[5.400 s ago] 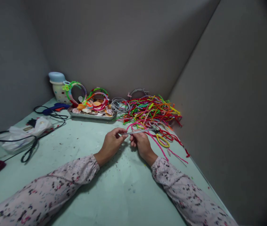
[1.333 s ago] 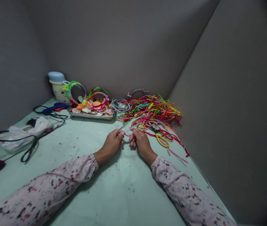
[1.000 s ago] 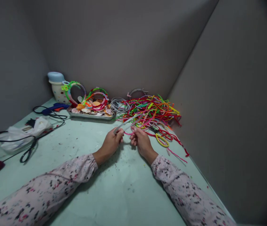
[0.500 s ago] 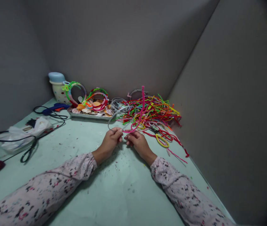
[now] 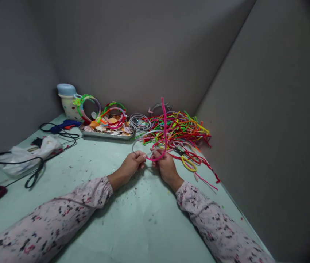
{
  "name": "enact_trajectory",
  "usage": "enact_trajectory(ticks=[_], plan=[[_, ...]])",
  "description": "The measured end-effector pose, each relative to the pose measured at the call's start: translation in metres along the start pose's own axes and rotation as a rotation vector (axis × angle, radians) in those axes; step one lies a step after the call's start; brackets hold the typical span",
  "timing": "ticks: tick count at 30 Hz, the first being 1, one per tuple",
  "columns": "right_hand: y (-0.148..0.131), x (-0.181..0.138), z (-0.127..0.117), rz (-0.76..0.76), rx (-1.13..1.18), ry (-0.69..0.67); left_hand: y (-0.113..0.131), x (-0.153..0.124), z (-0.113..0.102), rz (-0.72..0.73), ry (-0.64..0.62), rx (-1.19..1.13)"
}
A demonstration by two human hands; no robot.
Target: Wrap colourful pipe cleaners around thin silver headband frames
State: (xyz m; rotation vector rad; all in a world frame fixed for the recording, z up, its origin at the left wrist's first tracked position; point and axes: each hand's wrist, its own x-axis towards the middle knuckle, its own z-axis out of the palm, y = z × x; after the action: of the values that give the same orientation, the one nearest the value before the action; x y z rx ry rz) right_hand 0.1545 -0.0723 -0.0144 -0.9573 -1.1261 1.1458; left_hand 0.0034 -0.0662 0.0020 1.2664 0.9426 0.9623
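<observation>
My left hand (image 5: 131, 166) pinches one end of a thin grey headband (image 5: 144, 133) that arches up and away over the table. My right hand (image 5: 164, 164) is closed on a pink pipe cleaner (image 5: 165, 124), whose free end stands up above both hands. The pipe cleaner meets the headband between my fingertips. Both hands rest on the pale green table (image 5: 133, 219), just in front of a heap of coloured pipe cleaners (image 5: 179, 129).
A metal tray (image 5: 105, 134) with shells and decorated headbands sits at the back, beside a lidded jar (image 5: 66, 100) and grey bare headbands (image 5: 140, 121). A blue glue gun (image 5: 62, 126), black cables (image 5: 34, 175) and a plastic bag (image 5: 26, 155) lie left. Grey walls close the corner.
The headband, held flat and straight earlier, now arches upward from my left hand. The pink pipe cleaner's free end has swung up to stand vertical above my right hand.
</observation>
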Motion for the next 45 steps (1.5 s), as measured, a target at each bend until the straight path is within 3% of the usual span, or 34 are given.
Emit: enact_trajectory(ticks=[6, 13, 32, 45], plan=[[-0.0018, 0.0006, -0.0012, 0.017, -0.022, 0.056, -0.0061, 0.0033, -0.0014, -0.007, -0.054, -0.029], [-0.0011, 0.0007, -0.0007, 0.034, 0.046, 0.026, -0.0077, 0.0036, -0.0015, -0.014, -0.011, -0.079], [-0.0015, 0.0007, -0.0020, 0.017, -0.004, -0.025, -0.0071, 0.0030, -0.0039, 0.035, -0.060, 0.086], [-0.0032, -0.0008, -0.0034, -0.021, 0.000, -0.055, -0.0027, -0.0006, -0.0017, 0.028, -0.109, 0.060]])
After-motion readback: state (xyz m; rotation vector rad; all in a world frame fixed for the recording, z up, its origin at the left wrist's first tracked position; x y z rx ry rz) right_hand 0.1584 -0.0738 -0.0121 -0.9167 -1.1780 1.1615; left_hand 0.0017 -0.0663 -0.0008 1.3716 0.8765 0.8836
